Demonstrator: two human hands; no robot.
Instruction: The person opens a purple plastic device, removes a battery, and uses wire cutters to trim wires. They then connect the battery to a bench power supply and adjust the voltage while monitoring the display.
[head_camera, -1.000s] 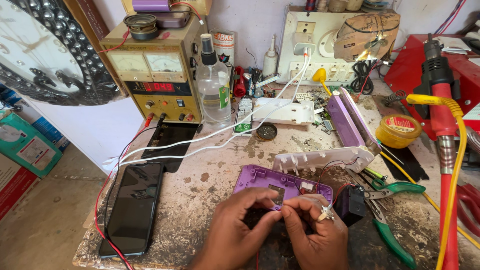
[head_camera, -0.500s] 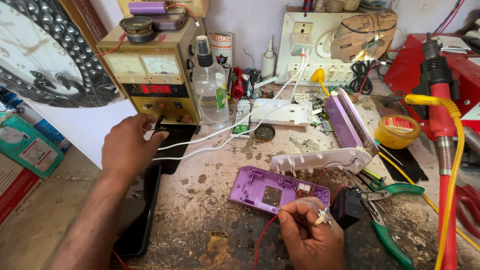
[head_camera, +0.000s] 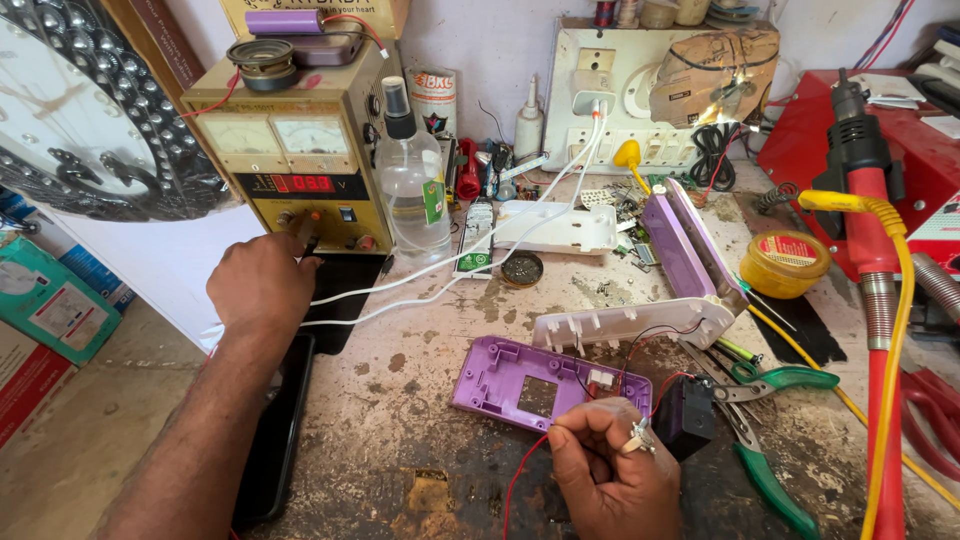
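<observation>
Left hand (head_camera: 262, 290) reaches with fingers curled to a knob on the yellow metal power supply (head_camera: 300, 160). Right hand (head_camera: 612, 478) pinches thin red wires (head_camera: 520, 478) beside the purple plastic casing (head_camera: 540, 377) on the stained bench (head_camera: 420, 400).

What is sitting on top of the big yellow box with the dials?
On the yellow power supply sit a round speaker and a purple cylinder resting on a dark case. What's behind them is hidden.

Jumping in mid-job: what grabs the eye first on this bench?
The left hand reaches to a knob on the yellow power supply at the back left. Near the front, the right hand pinches thin wires by the open purple casing; green-handled pliers lie to its right.
</observation>
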